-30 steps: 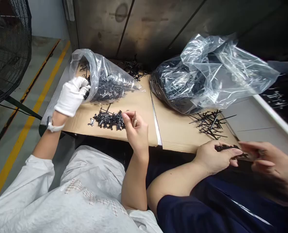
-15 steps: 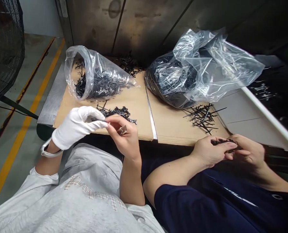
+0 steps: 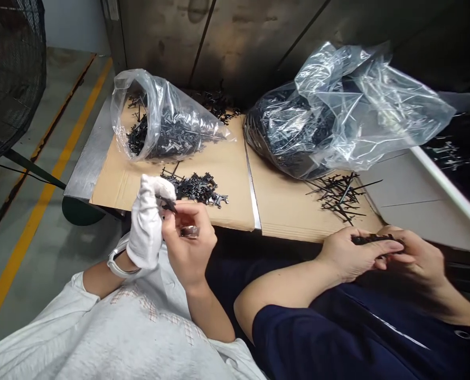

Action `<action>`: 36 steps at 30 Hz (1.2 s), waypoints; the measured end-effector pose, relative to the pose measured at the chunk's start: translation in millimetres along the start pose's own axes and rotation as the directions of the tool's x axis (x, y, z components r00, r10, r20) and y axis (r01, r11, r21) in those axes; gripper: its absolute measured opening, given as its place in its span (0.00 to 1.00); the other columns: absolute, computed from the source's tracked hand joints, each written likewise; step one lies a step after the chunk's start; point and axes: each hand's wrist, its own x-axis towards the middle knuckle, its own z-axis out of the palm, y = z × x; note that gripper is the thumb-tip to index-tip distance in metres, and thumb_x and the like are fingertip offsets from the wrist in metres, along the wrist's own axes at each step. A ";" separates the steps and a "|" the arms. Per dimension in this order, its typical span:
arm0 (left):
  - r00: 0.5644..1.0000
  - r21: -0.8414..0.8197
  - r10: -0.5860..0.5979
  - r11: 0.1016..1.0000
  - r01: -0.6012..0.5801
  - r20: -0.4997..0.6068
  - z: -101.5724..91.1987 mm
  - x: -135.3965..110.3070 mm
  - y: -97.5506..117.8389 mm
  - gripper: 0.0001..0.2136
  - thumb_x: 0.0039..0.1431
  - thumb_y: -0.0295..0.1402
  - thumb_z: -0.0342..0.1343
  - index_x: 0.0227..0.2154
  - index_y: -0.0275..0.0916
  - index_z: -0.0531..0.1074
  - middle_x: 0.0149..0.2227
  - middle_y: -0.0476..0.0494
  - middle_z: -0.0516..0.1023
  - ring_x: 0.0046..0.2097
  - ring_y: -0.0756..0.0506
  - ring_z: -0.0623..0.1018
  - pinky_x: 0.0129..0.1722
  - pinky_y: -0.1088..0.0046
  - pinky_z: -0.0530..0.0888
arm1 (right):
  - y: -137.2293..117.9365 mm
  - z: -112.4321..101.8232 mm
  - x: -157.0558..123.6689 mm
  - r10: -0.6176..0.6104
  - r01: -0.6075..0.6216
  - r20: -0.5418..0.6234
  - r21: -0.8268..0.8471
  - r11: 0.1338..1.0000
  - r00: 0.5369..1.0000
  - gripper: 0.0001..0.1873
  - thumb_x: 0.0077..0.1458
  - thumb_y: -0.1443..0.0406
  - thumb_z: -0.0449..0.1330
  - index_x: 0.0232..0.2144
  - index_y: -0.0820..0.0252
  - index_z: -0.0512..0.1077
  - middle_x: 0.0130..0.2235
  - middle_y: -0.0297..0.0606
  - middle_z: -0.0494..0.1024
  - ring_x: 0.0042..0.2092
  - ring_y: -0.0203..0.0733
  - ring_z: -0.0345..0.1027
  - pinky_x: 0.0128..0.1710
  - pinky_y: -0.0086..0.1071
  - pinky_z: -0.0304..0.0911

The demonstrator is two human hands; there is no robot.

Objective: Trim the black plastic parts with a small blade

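White cotton-gloved left hand (image 3: 147, 224), bare right hand (image 3: 187, 248), both pinched together on a small black plastic part (image 3: 168, 205), long axis slanting down to the right, left of frame centre

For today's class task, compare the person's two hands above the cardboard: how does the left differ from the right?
The left hand wears a white glove, while the right hand is bare. A white wristband shows at the left wrist, but none shows at the right. A small shiny piece shows at the right hand's fingers, and none shows at the left. Both hands are raised together, meeting at a small black part.
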 end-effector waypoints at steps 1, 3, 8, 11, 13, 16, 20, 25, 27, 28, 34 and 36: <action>0.999 0.006 0.041 0.999 -0.041 0.028 -0.5 1.4 2.6 0.28 0.72 0.60 0.45 0.29 0.39 0.70 0.30 0.46 0.71 0.34 0.50 0.74 0.38 0.75 0.76 | -3.1 -1.2 -0.4 0.021 -0.021 0.013 0.005 1.000 1.000 0.04 0.57 0.70 0.61 0.34 0.56 0.71 0.33 0.31 0.78 0.25 0.30 0.63 0.24 0.25 0.63; 0.984 0.019 0.164 0.986 -0.166 0.075 -3.3 3.2 5.5 0.30 0.72 0.60 0.44 0.28 0.38 0.69 0.28 0.46 0.70 0.32 0.50 0.73 0.34 0.76 0.74 | -9.5 -4.2 -0.3 0.068 -0.069 0.060 0.020 0.997 0.996 0.05 0.56 0.71 0.62 0.32 0.56 0.69 0.31 0.29 0.75 0.23 0.28 0.60 0.21 0.23 0.58; 0.963 0.043 0.236 0.969 -0.244 0.133 -11.4 4.1 3.8 0.27 0.72 0.55 0.52 0.25 0.38 0.66 0.24 0.49 0.65 0.25 0.53 0.67 0.24 0.77 0.66 | -13.2 -17.9 1.4 0.082 -0.085 0.255 0.002 0.996 0.963 0.09 0.62 0.66 0.63 0.31 0.56 0.67 0.27 0.26 0.70 0.23 0.28 0.55 0.21 0.24 0.54; 0.987 0.006 0.133 0.991 -0.134 0.085 -10.9 3.1 9.9 0.30 0.72 0.57 0.49 0.21 0.38 0.59 0.20 0.51 0.59 0.22 0.53 0.63 0.22 0.76 0.64 | -5.4 -30.2 4.0 -0.042 0.042 0.357 0.007 0.999 0.933 0.15 0.69 0.51 0.57 0.44 0.55 0.70 0.31 0.30 0.72 0.27 0.33 0.63 0.27 0.28 0.62; 0.989 0.058 0.104 0.992 -0.111 0.108 -9.8 1.9 18.9 0.30 0.72 0.56 0.50 0.20 0.39 0.57 0.18 0.51 0.58 0.21 0.53 0.62 0.21 0.76 0.63 | -1.2 -36.9 7.1 -0.143 0.156 0.401 -0.002 0.988 0.905 0.25 0.71 0.45 0.49 0.56 0.54 0.66 0.35 0.32 0.74 0.31 0.36 0.67 0.30 0.31 0.65; 0.991 0.204 0.062 0.975 -0.085 0.118 -8.9 -0.5 34.8 0.30 0.71 0.54 0.54 0.19 0.39 0.57 0.17 0.51 0.58 0.20 0.54 0.60 0.19 0.75 0.61 | -2.0 -41.0 13.3 -0.244 0.319 0.487 -0.076 0.945 0.839 0.28 0.73 0.46 0.44 0.65 0.52 0.60 0.36 0.34 0.76 0.33 0.38 0.69 0.31 0.33 0.65; 0.993 0.249 -0.034 0.968 0.005 0.109 -9.0 -3.9 51.1 0.30 0.68 0.54 0.57 0.19 0.40 0.54 0.16 0.51 0.54 0.20 0.52 0.60 0.18 0.74 0.60 | -8.9 -38.7 18.9 -0.304 0.420 0.524 -0.115 0.900 0.795 0.27 0.76 0.51 0.41 0.69 0.52 0.57 0.38 0.35 0.80 0.30 0.39 0.67 0.28 0.35 0.63; 0.989 0.272 -0.038 0.962 -0.003 0.144 -11.6 -5.7 59.8 0.29 0.68 0.52 0.57 0.19 0.40 0.53 0.19 0.47 0.61 0.24 0.50 0.66 0.21 0.72 0.64 | -8.2 -36.6 17.2 -0.358 0.456 0.499 -0.086 0.886 0.789 0.24 0.76 0.55 0.44 0.69 0.52 0.56 0.40 0.36 0.83 0.28 0.38 0.65 0.26 0.35 0.62; 0.987 0.296 -0.020 0.955 -0.028 0.158 -13.4 -5.9 60.3 0.28 0.69 0.49 0.56 0.19 0.40 0.54 0.20 0.46 0.64 0.24 0.50 0.67 0.22 0.72 0.65 | -6.5 -36.5 15.7 -0.380 0.469 0.483 -0.074 0.880 0.789 0.22 0.76 0.57 0.46 0.68 0.51 0.57 0.38 0.35 0.82 0.27 0.37 0.65 0.25 0.34 0.61; 0.987 0.304 -0.010 0.952 -0.040 0.162 -14.1 -6.0 60.1 0.26 0.69 0.48 0.56 0.19 0.40 0.56 0.20 0.46 0.64 0.24 0.50 0.67 0.22 0.72 0.65 | -5.9 -36.3 15.1 -0.389 0.473 0.477 -0.064 0.879 0.788 0.21 0.76 0.57 0.46 0.67 0.51 0.58 0.39 0.34 0.82 0.27 0.37 0.65 0.25 0.34 0.62; 0.993 0.307 0.031 0.949 -0.065 0.115 -14.0 -8.0 56.6 0.21 0.69 0.42 0.52 0.21 0.40 0.61 0.18 0.50 0.62 0.20 0.53 0.60 0.16 0.76 0.58 | -6.5 -34.4 13.4 -0.420 0.480 0.458 -0.016 0.877 0.783 0.18 0.75 0.62 0.49 0.64 0.49 0.60 0.41 0.34 0.82 0.29 0.37 0.71 0.28 0.33 0.66; 0.995 0.311 0.031 0.948 -0.060 0.099 -13.3 -9.1 55.7 0.22 0.70 0.42 0.53 0.21 0.39 0.59 0.18 0.51 0.61 0.20 0.54 0.60 0.16 0.77 0.58 | -6.8 -34.3 13.4 -0.413 0.474 0.464 -0.016 0.881 0.784 0.18 0.75 0.61 0.50 0.64 0.47 0.60 0.40 0.33 0.82 0.29 0.38 0.72 0.28 0.34 0.66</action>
